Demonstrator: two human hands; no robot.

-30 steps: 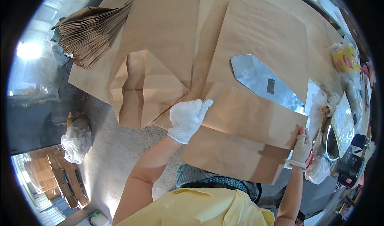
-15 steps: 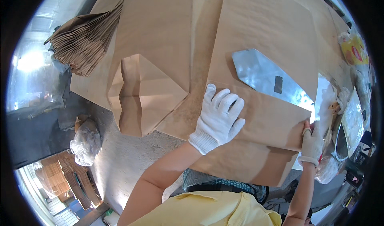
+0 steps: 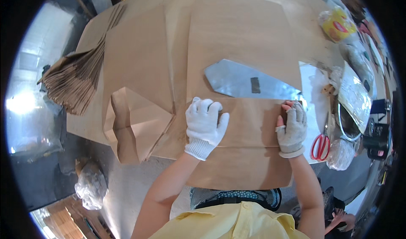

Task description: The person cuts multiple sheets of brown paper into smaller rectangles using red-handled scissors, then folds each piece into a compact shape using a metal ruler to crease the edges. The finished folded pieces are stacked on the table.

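In front of me lies a long brown kraft paper bag [image 3: 241, 27], its near end folded over into a flap [image 3: 249, 120]. Beyond the flap's crease rests a pointed grey metal plate [image 3: 234, 80] bearing a dark patch. At the flap's left end, my left hand [image 3: 205, 122] in a white knitted glove presses down with bent fingers and the thumb apart. My right hand [image 3: 293, 127], in a greyer glove with bare fingertips showing, lies on the flap's right end, thumb spread from the fingers. Both hands touch the paper; neither appears to pinch it.
To the left, a bag with an opened, folded end [image 3: 127, 125] lies beside a fanned stack of paper bags [image 3: 76, 78]. Right of my right hand are red-handled scissors [image 3: 321, 144], a white sheet [image 3: 310, 80] and plastic bags [image 3: 340, 154]. A yellow package [image 3: 338, 25] sits farther back.
My view has shifted. My right hand has come from the flap's right edge onto its top right part, and my left hand is now nearer its left end.
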